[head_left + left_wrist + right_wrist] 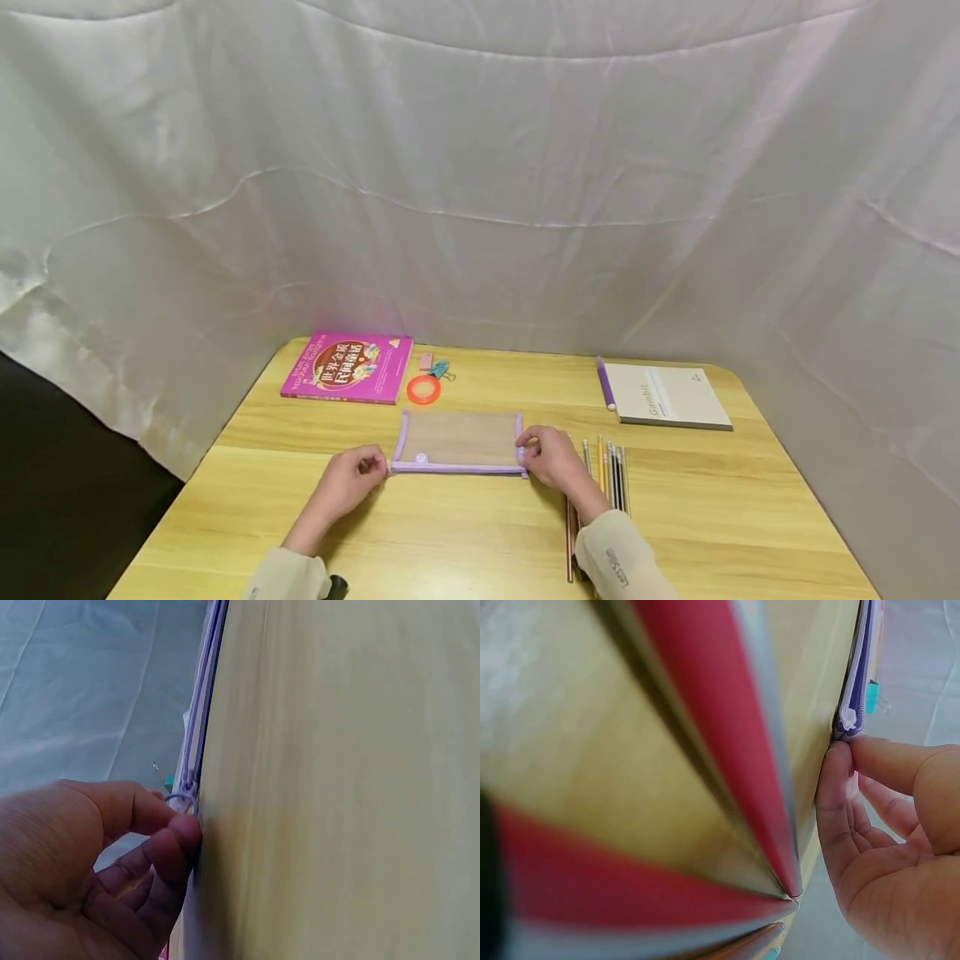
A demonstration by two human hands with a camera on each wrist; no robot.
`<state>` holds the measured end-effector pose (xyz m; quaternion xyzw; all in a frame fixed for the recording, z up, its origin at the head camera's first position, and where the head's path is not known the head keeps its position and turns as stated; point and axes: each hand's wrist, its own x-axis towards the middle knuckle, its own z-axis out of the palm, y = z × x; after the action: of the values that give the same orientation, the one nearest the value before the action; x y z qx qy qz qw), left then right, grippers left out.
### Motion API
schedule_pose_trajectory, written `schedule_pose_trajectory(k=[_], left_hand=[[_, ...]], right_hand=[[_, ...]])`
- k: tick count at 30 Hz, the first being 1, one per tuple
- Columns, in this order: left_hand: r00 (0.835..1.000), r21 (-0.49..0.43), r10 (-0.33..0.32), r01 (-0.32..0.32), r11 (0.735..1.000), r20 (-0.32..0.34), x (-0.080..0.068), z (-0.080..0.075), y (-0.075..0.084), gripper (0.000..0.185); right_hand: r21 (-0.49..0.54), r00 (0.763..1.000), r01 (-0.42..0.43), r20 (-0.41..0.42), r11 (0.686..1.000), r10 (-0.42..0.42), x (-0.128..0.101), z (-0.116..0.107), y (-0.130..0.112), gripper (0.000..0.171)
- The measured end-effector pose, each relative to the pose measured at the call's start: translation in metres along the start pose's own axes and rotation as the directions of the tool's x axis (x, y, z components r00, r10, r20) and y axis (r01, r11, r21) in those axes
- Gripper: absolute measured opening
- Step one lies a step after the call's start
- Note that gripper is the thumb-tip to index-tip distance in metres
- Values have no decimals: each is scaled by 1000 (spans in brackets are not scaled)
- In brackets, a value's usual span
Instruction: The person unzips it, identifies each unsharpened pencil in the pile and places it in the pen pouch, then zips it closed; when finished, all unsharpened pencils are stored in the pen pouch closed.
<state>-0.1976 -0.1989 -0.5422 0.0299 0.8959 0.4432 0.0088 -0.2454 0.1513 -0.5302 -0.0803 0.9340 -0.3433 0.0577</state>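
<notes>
A rectangular pouch with a see-through panel and lilac edging (pixel 461 437) lies on the pale yellow wood-grain bench (pixel 465 533), between the hands. Its zipped long side faces the person, the bench's tone showing through the panel; a small pale lilac badge (pixel 422 457) sits near the left corner. The left hand (pixel 352 479), fingers curled, pinches the greyish-lilac zip ring (pixel 196 805); the right hand (pixel 552 458) pinches the pouch's right near corner, thumb against forefinger.
</notes>
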Motion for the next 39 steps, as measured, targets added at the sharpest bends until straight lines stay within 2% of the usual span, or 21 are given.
schedule_pose_trajectory(k=[4, 10, 15, 22, 33, 39], left_hand=[[1000, -22, 2, -2, 1000, 4, 1, 0, -4, 22], [999, -48, -36, 37, 998, 16, -2, 2, -6, 22], [999, -74, -45, 45, 996, -8, -3, 0, -5, 21], [997, -97, -78, 78, 992, 12, -3, 1, -5, 21], [998, -61, -58, 57, 997, -4, -4, -3, -1, 19], [998, 49, -4, 7, 999, -59, -6, 3, 7, 20]], right_hand=[[6, 1000, 4, -4, 1000, -4, 0, -1, 0, 22], [24, 999, -28, 16, 999, 28, -2, 1, 1, 22], [7, 1000, -6, 5, 1000, 6, 1, 1, 1, 21], [36, 1000, -4, 6, 999, 4, 0, 1, 2, 20], [37, 1000, -9, 8, 999, 9, 0, 1, -1, 21], [30, 1000, -8, 8, 1000, 8, 1, 0, 1, 21]])
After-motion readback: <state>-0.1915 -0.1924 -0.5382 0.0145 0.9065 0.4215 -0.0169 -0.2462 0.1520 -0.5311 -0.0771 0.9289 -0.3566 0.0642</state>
